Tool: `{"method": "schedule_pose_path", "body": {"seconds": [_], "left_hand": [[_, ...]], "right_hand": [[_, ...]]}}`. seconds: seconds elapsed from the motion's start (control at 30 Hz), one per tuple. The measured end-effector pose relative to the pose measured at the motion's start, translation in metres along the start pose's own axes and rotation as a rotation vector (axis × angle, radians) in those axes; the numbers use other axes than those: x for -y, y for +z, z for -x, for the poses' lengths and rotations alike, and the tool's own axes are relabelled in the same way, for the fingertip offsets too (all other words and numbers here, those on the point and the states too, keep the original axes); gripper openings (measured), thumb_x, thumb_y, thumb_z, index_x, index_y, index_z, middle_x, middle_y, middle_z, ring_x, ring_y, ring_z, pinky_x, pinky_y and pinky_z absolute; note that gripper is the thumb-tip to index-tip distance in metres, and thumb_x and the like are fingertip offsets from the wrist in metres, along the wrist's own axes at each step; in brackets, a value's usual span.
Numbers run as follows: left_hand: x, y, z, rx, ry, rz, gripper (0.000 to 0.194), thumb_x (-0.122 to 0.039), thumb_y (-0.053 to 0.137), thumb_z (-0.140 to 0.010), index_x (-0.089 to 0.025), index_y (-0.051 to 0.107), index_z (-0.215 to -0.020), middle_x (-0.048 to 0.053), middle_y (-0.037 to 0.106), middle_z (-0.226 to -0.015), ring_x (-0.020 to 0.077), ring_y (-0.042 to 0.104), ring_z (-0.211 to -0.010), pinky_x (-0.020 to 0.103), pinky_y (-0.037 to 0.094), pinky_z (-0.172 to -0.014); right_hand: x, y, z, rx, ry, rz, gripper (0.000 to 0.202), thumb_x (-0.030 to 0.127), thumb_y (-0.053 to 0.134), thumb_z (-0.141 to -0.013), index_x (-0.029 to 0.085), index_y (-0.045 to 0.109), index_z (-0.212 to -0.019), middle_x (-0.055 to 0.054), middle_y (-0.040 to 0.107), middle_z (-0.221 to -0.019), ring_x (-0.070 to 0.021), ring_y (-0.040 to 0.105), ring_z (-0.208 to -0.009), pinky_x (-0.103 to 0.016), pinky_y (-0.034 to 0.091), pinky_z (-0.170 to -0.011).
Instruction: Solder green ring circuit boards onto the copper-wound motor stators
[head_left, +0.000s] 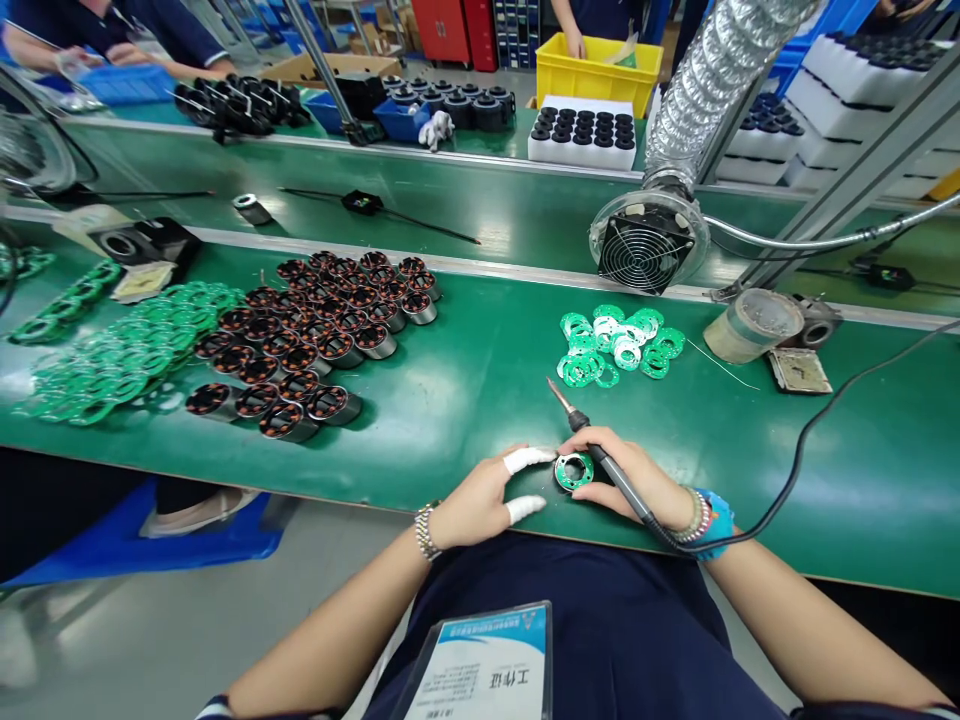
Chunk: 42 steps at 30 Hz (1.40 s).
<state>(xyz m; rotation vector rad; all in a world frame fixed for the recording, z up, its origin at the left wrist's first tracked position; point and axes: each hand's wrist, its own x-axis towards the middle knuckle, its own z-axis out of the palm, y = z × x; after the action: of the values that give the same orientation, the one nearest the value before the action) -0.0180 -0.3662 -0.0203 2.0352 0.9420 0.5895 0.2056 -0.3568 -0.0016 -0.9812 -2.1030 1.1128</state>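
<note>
A small motor stator (559, 484) stands near the table's front edge, topped by a green ring-shaped circuit board (564, 470). My right hand (645, 480) has a soldering iron (621, 486) lying across it, tip pointing up and left, while its thumb and fingers curve around the stator's right side. On the left, my left hand (484, 500) is open, with white covers on the thumb and a finger. That finger reaches the stator's edge; whether it touches is unclear. Loose green ring boards (628, 350) lie beyond the iron's tip.
Rows of stators (300, 345) and a sheet of joined green boards (127, 345) spread to the left. A fan (645, 250) on a foil duct hangs ahead. A cup (752, 325) and a sponge tray (799, 371) sit right, near the iron's cable (806, 430). Other people work opposite.
</note>
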Motion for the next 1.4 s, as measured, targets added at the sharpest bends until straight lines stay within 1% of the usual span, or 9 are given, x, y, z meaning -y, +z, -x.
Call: {"method": "schedule_pose_path", "body": {"seconds": [0.07,0.17,0.37,0.5,0.67,0.8,1.03,1.23,1.4], "left_hand": [[0.006,-0.007,0.001,-0.011,0.050,0.038,0.028,-0.023,0.055,-0.083,-0.021,0.058,-0.111,0.008,0.064,-0.110,0.0185,0.059,-0.102,0.034,0.046,-0.090],[0.005,-0.004,-0.005,-0.079,0.074,0.082,0.012,-0.023,0.058,-0.081,-0.020,0.067,-0.088,0.006,0.068,-0.092,0.0171,0.062,-0.088,0.031,0.048,-0.081],[-0.012,0.012,-0.024,-0.159,-0.262,0.506,0.011,-0.026,0.062,-0.076,-0.014,0.064,-0.077,0.003,0.060,-0.077,0.0126,0.058,-0.068,0.025,0.048,-0.065],[-0.015,0.013,-0.028,-0.101,-0.363,0.650,0.016,-0.029,0.062,-0.074,-0.013,0.060,-0.074,0.000,0.054,-0.073,0.0090,0.051,-0.061,0.022,0.044,-0.057],[-0.014,0.011,-0.027,-0.076,-0.358,0.664,0.017,-0.030,0.061,-0.074,-0.013,0.056,-0.072,-0.001,0.050,-0.070,0.0088,0.048,-0.061,0.022,0.043,-0.058],[-0.017,0.010,-0.025,-0.086,-0.377,0.730,0.019,-0.031,0.063,-0.073,-0.014,0.054,-0.073,-0.001,0.049,-0.071,0.0086,0.048,-0.061,0.022,0.044,-0.057],[-0.018,0.015,-0.020,-0.173,-0.351,0.741,0.022,-0.035,0.061,-0.076,-0.014,0.054,-0.072,-0.001,0.049,-0.072,0.0088,0.051,-0.062,0.024,0.047,-0.060],[-0.016,0.013,-0.017,-0.107,-0.414,0.805,0.024,-0.036,0.063,-0.075,-0.014,0.054,-0.076,0.000,0.057,-0.068,0.0110,0.057,-0.063,0.027,0.049,-0.066],[-0.012,0.012,-0.017,-0.117,-0.435,0.789,0.020,-0.032,0.062,-0.075,-0.014,0.054,-0.077,0.000,0.059,-0.065,0.0113,0.059,-0.062,0.027,0.048,-0.067]], "right_hand": [[-0.002,0.000,0.001,0.004,-0.007,-0.014,0.046,0.026,0.069,-0.074,0.022,0.046,-0.113,-0.006,0.061,-0.106,-0.0176,0.060,-0.097,-0.032,0.048,-0.085],[-0.002,0.000,0.001,0.000,-0.003,0.012,0.045,0.027,0.069,-0.074,0.022,0.047,-0.113,-0.007,0.061,-0.107,-0.0182,0.061,-0.097,-0.033,0.049,-0.085],[0.003,0.000,0.004,-0.018,-0.041,0.100,0.049,0.030,0.069,-0.074,0.022,0.046,-0.117,-0.008,0.059,-0.110,-0.0197,0.060,-0.097,-0.033,0.050,-0.083],[0.007,0.003,-0.001,-0.173,-0.076,0.109,0.033,0.023,0.060,-0.081,0.023,0.047,-0.112,-0.006,0.061,-0.098,-0.0172,0.059,-0.092,-0.032,0.049,-0.081],[0.011,0.008,-0.010,-0.198,-0.208,0.176,0.022,0.012,0.047,-0.085,0.021,0.049,-0.106,-0.004,0.058,-0.083,-0.0155,0.053,-0.079,-0.028,0.047,-0.071],[0.013,0.011,-0.009,-0.220,-0.178,0.209,0.026,0.012,0.046,-0.085,0.021,0.049,-0.109,-0.003,0.055,-0.080,-0.0155,0.052,-0.075,-0.028,0.047,-0.068],[0.015,0.028,-0.003,-0.354,-0.187,0.279,0.030,0.009,0.046,-0.082,0.021,0.049,-0.110,-0.004,0.057,-0.076,-0.0173,0.051,-0.072,-0.031,0.047,-0.065],[0.021,0.017,0.009,-0.349,-0.123,0.302,0.025,0.012,0.053,-0.081,0.020,0.053,-0.106,-0.008,0.062,-0.090,-0.0196,0.056,-0.085,-0.035,0.050,-0.074],[0.012,0.015,0.021,-0.238,-0.169,0.311,0.032,0.011,0.053,-0.083,0.021,0.050,-0.113,-0.009,0.063,-0.105,-0.0207,0.057,-0.101,-0.037,0.050,-0.086]]}}
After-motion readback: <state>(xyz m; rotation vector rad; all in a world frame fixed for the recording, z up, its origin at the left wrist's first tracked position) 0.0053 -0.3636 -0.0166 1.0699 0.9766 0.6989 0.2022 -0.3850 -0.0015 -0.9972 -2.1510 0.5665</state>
